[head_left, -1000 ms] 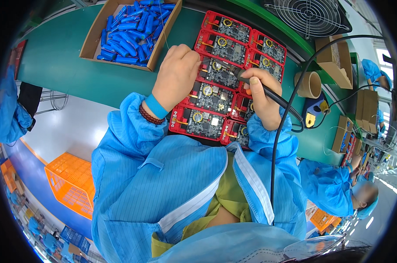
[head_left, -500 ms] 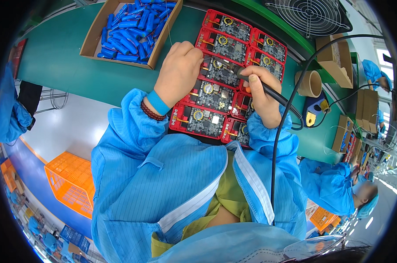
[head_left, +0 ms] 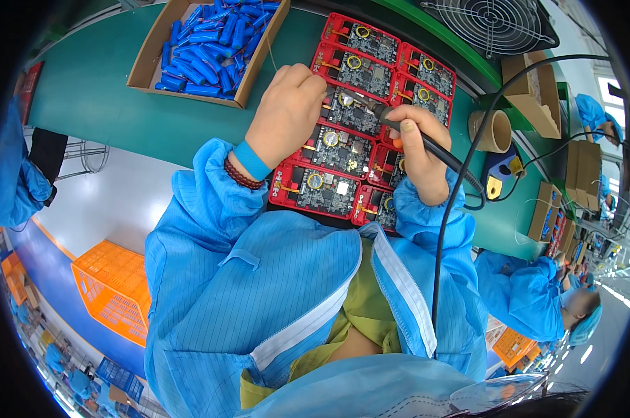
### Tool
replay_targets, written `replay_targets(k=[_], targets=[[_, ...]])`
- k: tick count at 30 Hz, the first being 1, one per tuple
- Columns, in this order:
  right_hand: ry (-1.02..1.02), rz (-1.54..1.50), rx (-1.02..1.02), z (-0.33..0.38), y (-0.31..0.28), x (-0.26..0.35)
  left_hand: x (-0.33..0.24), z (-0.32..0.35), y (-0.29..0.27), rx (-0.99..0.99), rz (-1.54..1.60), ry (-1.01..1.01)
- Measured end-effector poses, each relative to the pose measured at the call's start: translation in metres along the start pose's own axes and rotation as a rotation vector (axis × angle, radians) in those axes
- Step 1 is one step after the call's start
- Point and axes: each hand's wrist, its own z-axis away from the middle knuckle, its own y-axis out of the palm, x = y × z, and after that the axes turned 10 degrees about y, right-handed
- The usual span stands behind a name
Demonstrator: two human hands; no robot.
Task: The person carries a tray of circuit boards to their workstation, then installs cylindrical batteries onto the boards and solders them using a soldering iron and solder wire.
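A block of red-framed circuit boards (head_left: 371, 76) lies on the green bench in two columns. My left hand (head_left: 287, 115) rests curled on the left column, its fingers pinched near a board in the middle; what it pinches is too small to tell. My right hand (head_left: 416, 150) grips a black soldering iron (head_left: 398, 129) with an orange collar, its tip pointing left onto that same middle board, close to my left fingertips. The iron's black cable (head_left: 468, 188) loops off to the right and down past my sleeve.
A cardboard box of blue cylindrical cells (head_left: 210, 42) stands at the back left. A round fan grille (head_left: 492, 24), small cardboard boxes (head_left: 534, 90), a cardboard tube (head_left: 492, 132) and a blue-yellow iron stand (head_left: 499, 177) sit to the right. Another person in blue (head_left: 538, 299) works at lower right.
Both hands have shifted slightly up the board block. The iron tip now rests on a board further from me, with my left fingers following it.
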Motion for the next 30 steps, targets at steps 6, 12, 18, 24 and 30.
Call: replay_targets(k=[6, 12, 18, 24, 30], targets=[[0.116, -0.137, -0.040, 0.028, -0.011, 0.017, -0.013, 0.013, -0.021, -0.049, 0.024, 0.063], [-0.022, -0.086, 0.090, 0.040, -0.010, 0.023, -0.033, 0.037, -0.037, -0.026, -0.045, 0.103], [-0.084, 0.024, 0.135, 0.040, 0.005, 0.023, -0.029, 0.049, -0.031, 0.042, -0.016, 0.068], [-0.086, 0.028, 0.125, 0.039, 0.011, 0.019, -0.029, 0.047, -0.033, 0.054, -0.006, 0.072], [-0.072, 0.049, 0.136, 0.037, 0.013, 0.020, -0.025, 0.050, -0.031, 0.071, -0.016, 0.088]])
